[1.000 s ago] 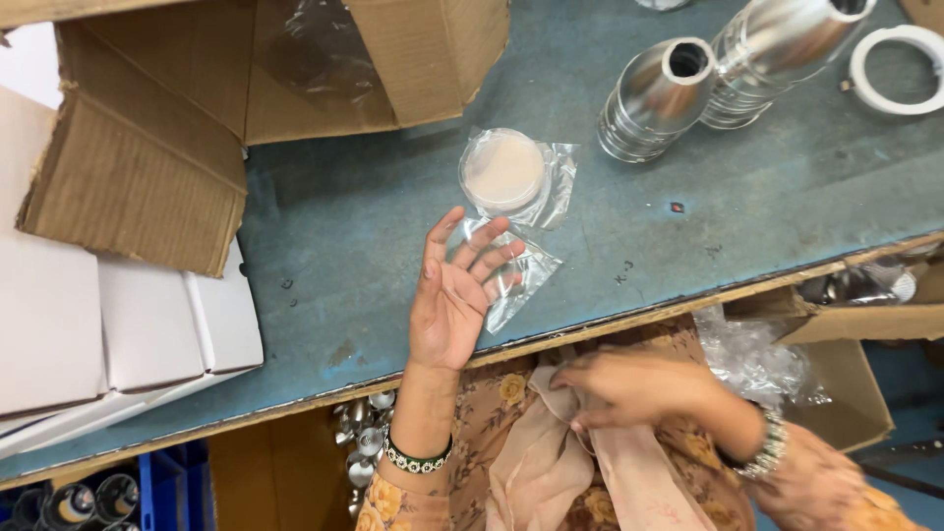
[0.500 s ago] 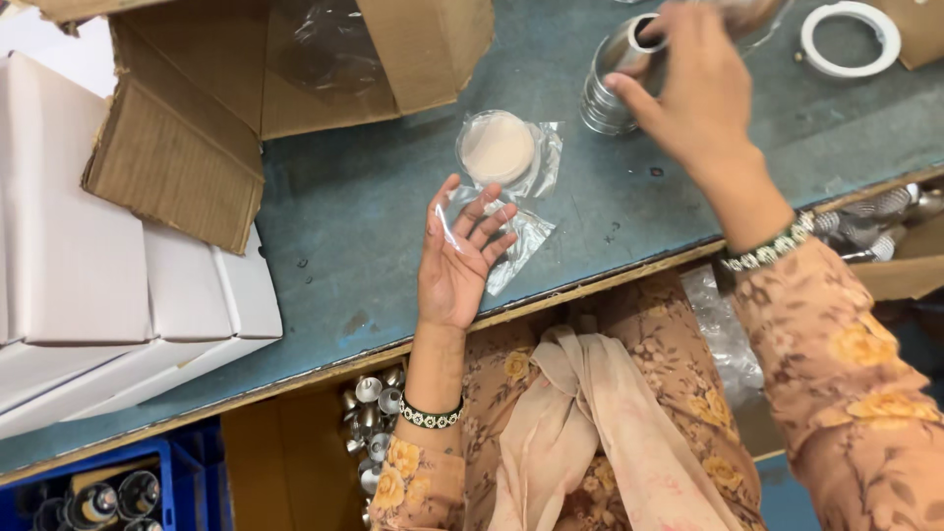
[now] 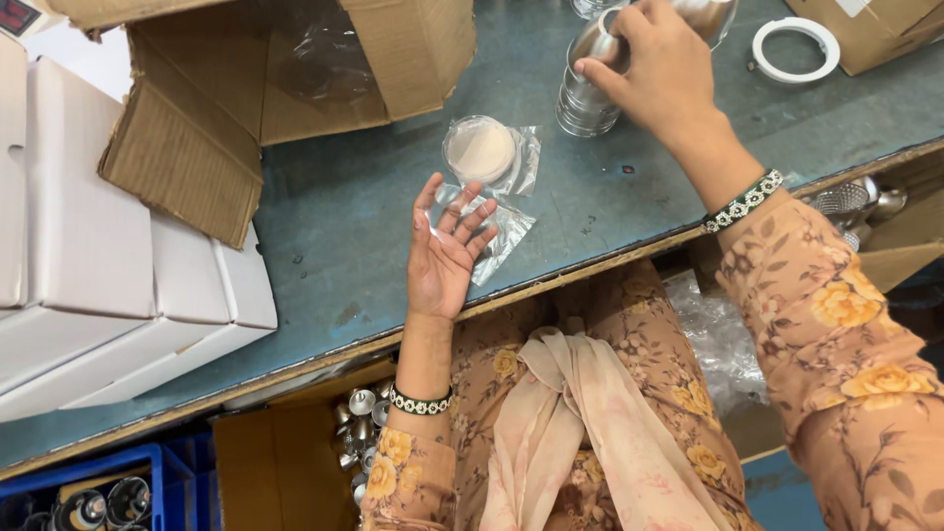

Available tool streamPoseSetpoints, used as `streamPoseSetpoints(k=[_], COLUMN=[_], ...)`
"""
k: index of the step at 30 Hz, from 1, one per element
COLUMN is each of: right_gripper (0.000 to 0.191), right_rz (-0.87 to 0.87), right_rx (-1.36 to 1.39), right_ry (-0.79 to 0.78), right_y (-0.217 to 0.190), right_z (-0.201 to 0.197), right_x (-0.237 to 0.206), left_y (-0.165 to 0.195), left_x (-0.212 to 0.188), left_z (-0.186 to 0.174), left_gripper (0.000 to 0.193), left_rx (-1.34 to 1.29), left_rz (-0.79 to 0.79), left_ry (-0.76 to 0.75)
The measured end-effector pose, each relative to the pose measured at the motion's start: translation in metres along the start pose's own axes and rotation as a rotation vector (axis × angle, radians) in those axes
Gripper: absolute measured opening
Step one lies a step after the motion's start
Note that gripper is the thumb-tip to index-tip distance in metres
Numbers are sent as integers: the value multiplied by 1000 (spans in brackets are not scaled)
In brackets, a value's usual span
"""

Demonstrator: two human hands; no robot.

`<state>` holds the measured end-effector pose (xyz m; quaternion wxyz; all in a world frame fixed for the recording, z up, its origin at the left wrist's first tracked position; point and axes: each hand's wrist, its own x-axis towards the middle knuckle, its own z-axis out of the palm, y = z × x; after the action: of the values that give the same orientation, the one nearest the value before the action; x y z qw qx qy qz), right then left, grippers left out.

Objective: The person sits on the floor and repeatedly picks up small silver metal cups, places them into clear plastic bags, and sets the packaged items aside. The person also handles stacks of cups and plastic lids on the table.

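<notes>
Standing at blue-grey bench (image 3: 324, 246) beside open cardboard box (image 3: 295, 69), closing right hand (image 3: 664, 69) around steel cup (image 3: 590, 84) at far edge, resting left hand (image 3: 444, 251) open, palm up, on empty clear bag (image 3: 497, 231), cup not yet bagged.

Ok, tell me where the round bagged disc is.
In the head view, the round bagged disc lies mid-table on the blue-grey table, just above the left hand, below the open cardboard box, left of the metal cups.

Shiny metal cup (image 3: 588, 84) upright on the bench; clear plastic bag (image 3: 497, 231) flat nearby.
</notes>
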<state>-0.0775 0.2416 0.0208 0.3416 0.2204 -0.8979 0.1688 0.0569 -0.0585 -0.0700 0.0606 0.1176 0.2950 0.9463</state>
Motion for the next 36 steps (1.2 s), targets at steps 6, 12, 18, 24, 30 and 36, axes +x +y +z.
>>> streamPoseSetpoints(k=[6,12,18,24,30,36], right_gripper=[34,55,63,60,64,64], right_rz=[42,202,498,468,460,467], right_rx=[83,1092,1550,1596,1576,1561], right_ry=[48,85,-31,-86,-148,-176], right_y=[-13,-49,-95,-97,-88,-85], right_z=[-32,-39,-3,19,26,27], right_x=[2,-53,-123,-120,-117,-115], left_y=[0,-4,-11,-12,-8,-3], left_x=[-4,-3,6,9,13,20], left_z=[5,11,13,24,34,38], left_gripper=[69,71,74,83,84,81], left_rx=[38,168,313,545,839,880], left_rz=[3,13,10,29,79,63], left_ry=[-18,-84,-173,-152,-175,-196])
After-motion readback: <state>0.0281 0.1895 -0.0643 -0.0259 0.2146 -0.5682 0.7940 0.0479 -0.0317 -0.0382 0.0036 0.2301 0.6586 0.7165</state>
